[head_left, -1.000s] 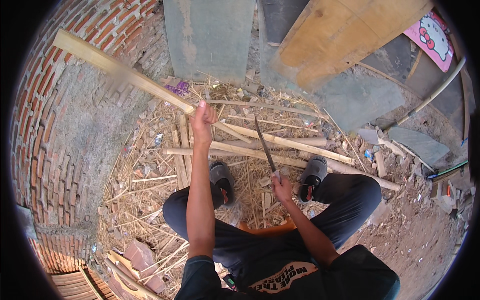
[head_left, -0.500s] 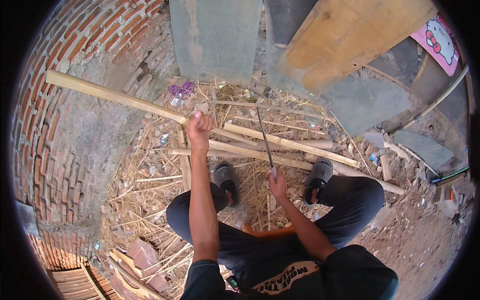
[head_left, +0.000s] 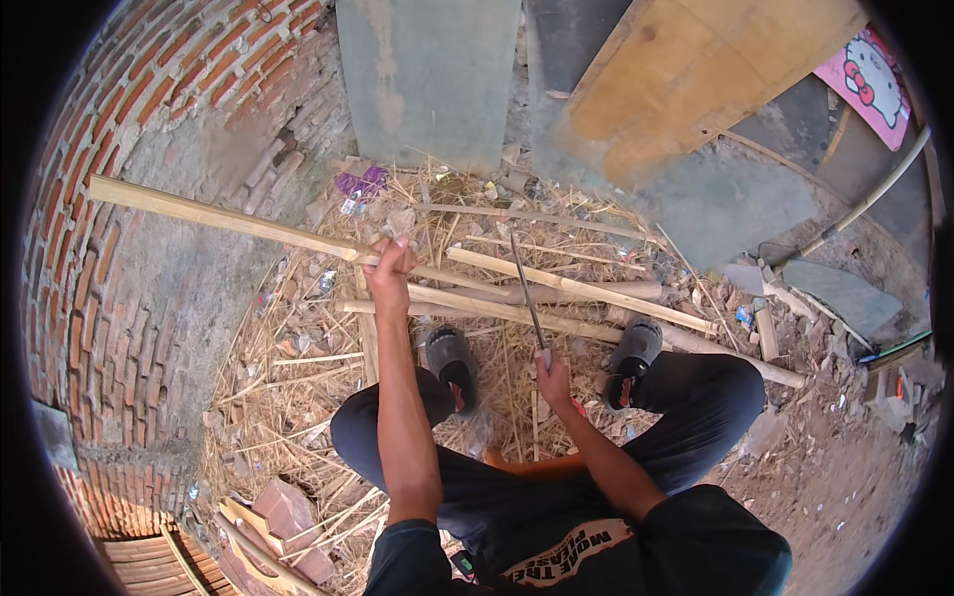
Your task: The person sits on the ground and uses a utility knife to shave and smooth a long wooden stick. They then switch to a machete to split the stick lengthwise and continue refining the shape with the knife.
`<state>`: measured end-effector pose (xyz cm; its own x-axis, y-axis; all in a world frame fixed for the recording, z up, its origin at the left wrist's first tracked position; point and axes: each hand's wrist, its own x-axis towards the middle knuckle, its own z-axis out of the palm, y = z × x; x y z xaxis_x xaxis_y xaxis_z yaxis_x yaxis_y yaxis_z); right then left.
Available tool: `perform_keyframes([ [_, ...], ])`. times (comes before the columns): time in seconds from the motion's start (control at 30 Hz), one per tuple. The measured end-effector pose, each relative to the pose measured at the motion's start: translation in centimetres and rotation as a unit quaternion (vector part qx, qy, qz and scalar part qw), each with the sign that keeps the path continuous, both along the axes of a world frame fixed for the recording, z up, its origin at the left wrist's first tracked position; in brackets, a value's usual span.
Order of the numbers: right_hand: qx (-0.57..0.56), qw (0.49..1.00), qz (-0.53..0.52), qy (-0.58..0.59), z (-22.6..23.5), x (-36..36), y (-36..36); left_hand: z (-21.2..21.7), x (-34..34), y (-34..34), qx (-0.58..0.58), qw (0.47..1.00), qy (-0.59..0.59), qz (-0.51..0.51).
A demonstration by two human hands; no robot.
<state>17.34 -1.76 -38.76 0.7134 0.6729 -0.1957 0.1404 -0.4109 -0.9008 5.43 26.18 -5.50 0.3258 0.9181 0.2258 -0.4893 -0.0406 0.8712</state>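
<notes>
My left hand (head_left: 390, 272) is closed round a long split bamboo pole (head_left: 229, 219). The pole's wide, pale end sticks out to the left toward the brick wall, while its other end slants down to the right over more bamboo. In my right hand (head_left: 554, 377) is the handle of a long, narrow-bladed knife (head_left: 526, 288), its dark blade pointing up and away from me. The blade stands apart from the held pole. Split bamboo pieces (head_left: 586, 288) and a round bamboo pole (head_left: 735, 364) lie crosswise beyond my feet.
A brick wall (head_left: 94, 328) rises on the left. Boards (head_left: 427, 89) lean at the far side, with a pink panel (head_left: 870, 89) at the far right. Dry straw and rubble (head_left: 288, 397) cover the ground. Broken brown slabs (head_left: 288, 517) lie at the near left.
The left end of the bamboo pole has dipped, and my left hand has turned and come slightly lower with it. My right hand and the knife have shifted a little toward me.
</notes>
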Motion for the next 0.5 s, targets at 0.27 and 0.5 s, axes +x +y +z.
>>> perform_keyframes([
  [0.27,-0.071,0.996,0.005,-0.056,0.7,-0.6,-1.2,-0.2,-0.6,-0.2,-0.016,1.000,-0.003,-0.009],
  [0.5,0.050,0.991,-0.059,0.105,4.4,1.1,-0.6,0.6,0.3,-1.4,-0.009,1.000,0.016,-0.012],
])
